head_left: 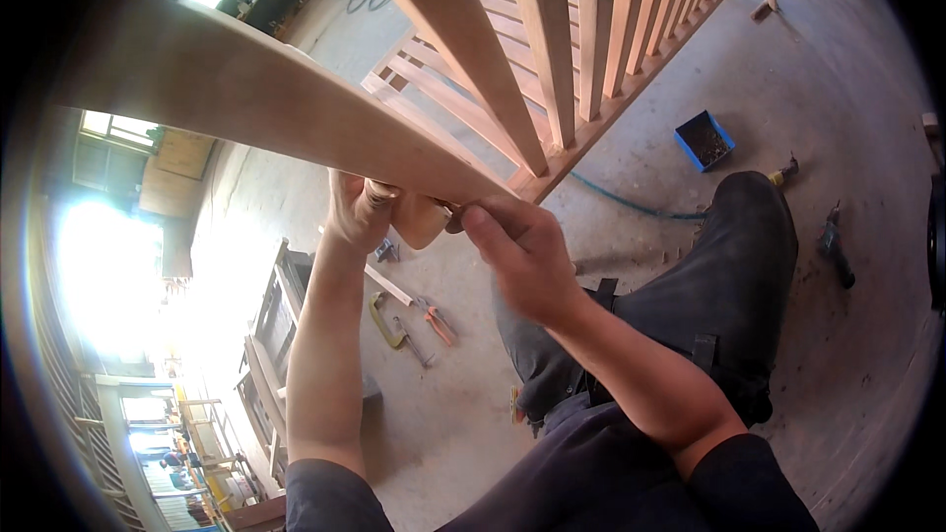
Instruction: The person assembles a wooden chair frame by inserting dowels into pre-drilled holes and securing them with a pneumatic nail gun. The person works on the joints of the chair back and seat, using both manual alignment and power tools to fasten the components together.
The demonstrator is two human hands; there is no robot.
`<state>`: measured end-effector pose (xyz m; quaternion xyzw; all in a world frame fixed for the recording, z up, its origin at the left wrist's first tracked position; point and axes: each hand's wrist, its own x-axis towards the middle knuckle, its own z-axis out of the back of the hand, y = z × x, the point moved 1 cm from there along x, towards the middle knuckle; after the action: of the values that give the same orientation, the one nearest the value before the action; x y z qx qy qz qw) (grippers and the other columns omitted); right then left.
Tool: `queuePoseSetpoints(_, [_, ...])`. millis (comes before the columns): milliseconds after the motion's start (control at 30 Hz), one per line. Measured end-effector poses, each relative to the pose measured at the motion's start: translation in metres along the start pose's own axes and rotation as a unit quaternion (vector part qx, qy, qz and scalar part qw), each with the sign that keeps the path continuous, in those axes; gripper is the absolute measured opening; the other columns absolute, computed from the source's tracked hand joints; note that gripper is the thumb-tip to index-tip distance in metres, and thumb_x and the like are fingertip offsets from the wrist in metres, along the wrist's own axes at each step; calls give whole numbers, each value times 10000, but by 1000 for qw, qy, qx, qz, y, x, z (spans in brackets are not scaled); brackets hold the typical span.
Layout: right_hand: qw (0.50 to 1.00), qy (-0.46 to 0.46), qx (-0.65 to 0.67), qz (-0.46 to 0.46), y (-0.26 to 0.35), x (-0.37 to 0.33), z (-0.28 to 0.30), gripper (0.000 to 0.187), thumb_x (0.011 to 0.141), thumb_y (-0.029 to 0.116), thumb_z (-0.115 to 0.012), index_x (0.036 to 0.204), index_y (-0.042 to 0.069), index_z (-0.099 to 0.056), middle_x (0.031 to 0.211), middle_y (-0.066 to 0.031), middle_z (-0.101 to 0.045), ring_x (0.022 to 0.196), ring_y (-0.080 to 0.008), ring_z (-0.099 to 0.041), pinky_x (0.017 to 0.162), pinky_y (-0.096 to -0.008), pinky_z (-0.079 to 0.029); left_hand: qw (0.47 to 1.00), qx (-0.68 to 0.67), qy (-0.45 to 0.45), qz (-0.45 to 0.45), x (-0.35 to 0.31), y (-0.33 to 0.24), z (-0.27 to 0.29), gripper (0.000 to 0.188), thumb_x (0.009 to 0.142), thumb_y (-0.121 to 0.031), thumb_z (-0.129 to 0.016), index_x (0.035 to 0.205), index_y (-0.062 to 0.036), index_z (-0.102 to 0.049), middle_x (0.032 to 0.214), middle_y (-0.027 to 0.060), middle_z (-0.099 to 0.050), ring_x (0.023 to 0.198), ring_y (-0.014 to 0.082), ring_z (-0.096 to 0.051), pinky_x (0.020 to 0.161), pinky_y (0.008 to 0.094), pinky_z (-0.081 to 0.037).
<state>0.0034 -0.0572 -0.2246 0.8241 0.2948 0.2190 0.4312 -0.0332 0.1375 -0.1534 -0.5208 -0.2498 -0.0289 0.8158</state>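
Observation:
A broad wooden beam (286,103) of a slatted wooden bench runs across in front of me from the upper left. Below its edge a pale, rounded wooden piece (421,221) shows between my two hands. My left hand (359,212) is closed against that piece from the left, its fingers partly hidden behind the beam. My right hand (522,251) is closed in a pinch at the piece's right side, close to the beam's lower edge. Something small and dark shows by its fingertips, too hidden to name.
Upright slats (547,49) stand in a bottom rail at the right. On the concrete floor lie a green clamp (386,320), orange-handled pliers (439,325), a blue box (704,141) of small dark pieces, a power tool (835,248) and a teal hose (631,205).

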Motion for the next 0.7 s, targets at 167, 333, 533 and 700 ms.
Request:
queuePoseSetpoints(167, [987, 18, -147, 65, 11, 6, 9, 242, 1016, 181, -575, 944, 9, -729, 738, 14, -602, 674, -36, -477, 609, -224, -395, 1000, 7, 14, 1, 0, 2, 3, 681, 793, -620, -758, 1082, -13, -648, 1028, 41, -662, 989, 155, -617, 860, 330, -487])
queuePoseSetpoints(333, [920, 132, 329, -167, -6, 6, 7, 190, 1050, 243, -535, 985, 83, -614, 628, 74, -409, 585, -41, -374, 545, -241, -312, 1000, -1, 18, -7, 3, -2, -2, 675, 796, -625, -752, 1064, -14, -654, 1012, 38, -664, 970, 154, -620, 848, 327, -490])
queuePoseSetpoints(533, [857, 61, 477, -188, -24, -5, -16, 225, 1067, 287, -502, 926, 112, -519, 613, 86, -296, 501, -61, -271, 476, -252, -228, 999, 25, 22, 13, 3, 1, 1, 741, 776, -668, -741, 1103, -12, -635, 1036, 45, -657, 988, 161, -617, 871, 327, -489])
queuePoseSetpoints(700, [970, -69, 202, -112, 9, -18, -34, 239, 1060, 289, -523, 996, 65, -579, 623, 73, -386, 519, -44, -322, 482, -242, -252, 999, 29, 11, 10, -1, 2, 4, 785, 769, -674, -744, 1163, -8, -611, 1079, 53, -646, 1022, 160, -606, 898, 328, -483])
